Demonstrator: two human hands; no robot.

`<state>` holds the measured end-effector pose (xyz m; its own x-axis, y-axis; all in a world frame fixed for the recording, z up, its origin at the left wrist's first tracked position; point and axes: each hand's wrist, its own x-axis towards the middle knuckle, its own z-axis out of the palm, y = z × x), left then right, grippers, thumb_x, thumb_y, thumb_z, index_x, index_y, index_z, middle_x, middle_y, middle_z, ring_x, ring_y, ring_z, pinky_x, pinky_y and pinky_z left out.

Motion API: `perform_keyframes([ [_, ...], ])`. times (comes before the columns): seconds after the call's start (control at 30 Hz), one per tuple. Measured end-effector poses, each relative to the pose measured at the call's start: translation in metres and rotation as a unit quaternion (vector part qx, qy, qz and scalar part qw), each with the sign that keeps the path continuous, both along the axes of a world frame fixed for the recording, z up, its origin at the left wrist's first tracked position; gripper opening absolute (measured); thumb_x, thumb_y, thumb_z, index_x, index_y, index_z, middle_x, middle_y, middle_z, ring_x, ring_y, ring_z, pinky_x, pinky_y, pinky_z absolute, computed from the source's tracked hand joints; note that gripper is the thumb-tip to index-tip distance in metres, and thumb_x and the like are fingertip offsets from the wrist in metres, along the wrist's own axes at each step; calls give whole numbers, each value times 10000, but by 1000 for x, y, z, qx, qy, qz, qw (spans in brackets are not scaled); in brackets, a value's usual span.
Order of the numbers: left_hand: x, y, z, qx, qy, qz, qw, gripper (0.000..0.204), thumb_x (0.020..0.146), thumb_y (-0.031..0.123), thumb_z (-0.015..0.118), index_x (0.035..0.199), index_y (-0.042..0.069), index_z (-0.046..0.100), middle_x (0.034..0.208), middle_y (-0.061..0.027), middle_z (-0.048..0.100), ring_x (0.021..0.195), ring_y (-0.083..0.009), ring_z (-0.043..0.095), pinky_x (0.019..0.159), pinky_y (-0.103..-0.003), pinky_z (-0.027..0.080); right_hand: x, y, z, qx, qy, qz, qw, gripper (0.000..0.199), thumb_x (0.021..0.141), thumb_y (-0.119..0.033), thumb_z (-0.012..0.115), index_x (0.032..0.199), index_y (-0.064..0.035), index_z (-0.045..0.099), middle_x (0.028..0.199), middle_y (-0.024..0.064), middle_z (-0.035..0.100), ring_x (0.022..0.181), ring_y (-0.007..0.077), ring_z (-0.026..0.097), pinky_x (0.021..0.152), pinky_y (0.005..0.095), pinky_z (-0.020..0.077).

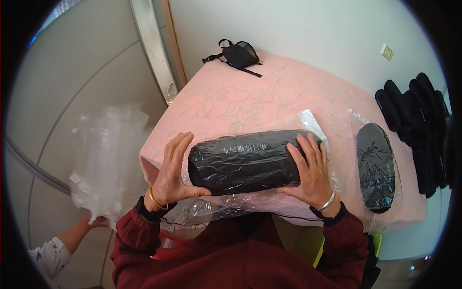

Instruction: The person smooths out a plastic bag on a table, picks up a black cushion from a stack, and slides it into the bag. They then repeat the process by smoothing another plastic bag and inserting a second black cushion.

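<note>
A long, rounded black pouch (245, 161) in a clear plastic bag lies across the pink-covered bed in front of me. My left hand (171, 171) wraps its left end, the thumb along the near edge and the fingers reaching up past the far corner. At the other end, my right hand (312, 173) grips with the fingers on top and the thumb at the near side. Loose clear film and a white strip (314, 129) stick out around the pouch. A second bagged black pouch (375, 166) lies to the right, apart from my hands.
On the left, another person's hand (97, 220) holds a bunch of clear plastic bags (108, 161). Several black padded pieces (409, 111) are piled at the right edge. A small black strapped bag (239, 54) lies at the far end of the pink cover (226, 103), by the wall.
</note>
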<state>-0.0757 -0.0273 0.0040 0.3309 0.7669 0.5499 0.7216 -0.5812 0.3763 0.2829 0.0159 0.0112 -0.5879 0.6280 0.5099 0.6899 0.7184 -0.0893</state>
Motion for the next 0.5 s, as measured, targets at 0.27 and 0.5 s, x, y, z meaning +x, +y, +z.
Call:
perform_keyframes([
  [0.27,-5,-12,-27,-163,-285,-22,944,1197,563,451,930,1498,39,307,1380,-180,435,1289,-340,427,1077,-442,369,8,-71,-33,-122,198,40,972,339,769,-79,752,1064,-3,605,977,148,655,877,309,651,762,364,537],
  [0.5,-30,8,-15,-62,-49,-21,997,1119,578,309,962,1479,87,337,1367,-146,433,1288,-266,430,1023,-378,411,0,-72,-58,-459,377,-54,802,411,923,-172,660,1249,-1,479,1064,156,638,916,196,649,775,300,547],
])
